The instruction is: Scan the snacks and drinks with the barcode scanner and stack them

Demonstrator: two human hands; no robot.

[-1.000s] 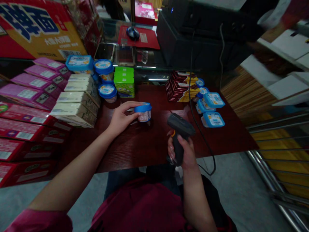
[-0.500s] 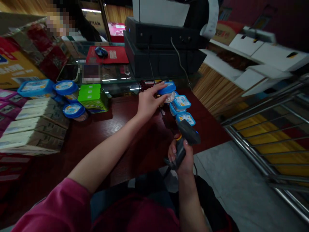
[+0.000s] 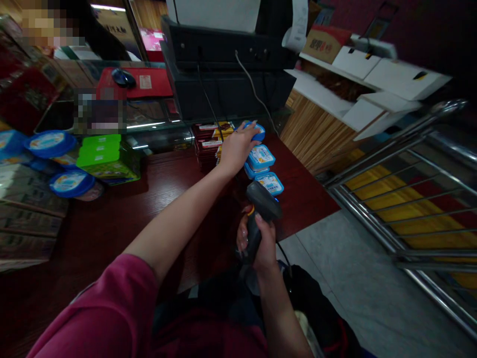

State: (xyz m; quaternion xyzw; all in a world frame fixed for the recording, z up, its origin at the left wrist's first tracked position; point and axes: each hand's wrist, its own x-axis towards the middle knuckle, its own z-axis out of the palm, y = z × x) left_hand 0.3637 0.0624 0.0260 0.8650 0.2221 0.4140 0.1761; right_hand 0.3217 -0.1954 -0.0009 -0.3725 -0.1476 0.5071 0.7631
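My left hand (image 3: 236, 149) reaches across the counter with its fingers closed over the lid of a round blue-lidded tub (image 3: 257, 132). That tub sits just behind rectangular blue-lidded tubs (image 3: 262, 156), at least one of which is stacked on another. A nearer rectangular tub (image 3: 271, 184) lies in front of those. In my right hand (image 3: 263, 238) is a dark barcode scanner (image 3: 264, 201), gripped by its handle, its head up beside the nearest tub. Dark red packets (image 3: 208, 144) are stacked left of my left hand, which hides part of them.
On the left are a green carton pack (image 3: 108, 156), more round blue-lidded tubs (image 3: 72, 184) and pale boxes (image 3: 28, 214). A black cash drawer (image 3: 231, 92) stands at the back. A metal railing (image 3: 402, 219) runs along the right. A person's arm (image 3: 108, 35) shows behind the counter.
The view has turned to the right. My left hand has brought the round tub down behind the rectangular ones, uncovering the red packets. The scanner stays in my right hand.
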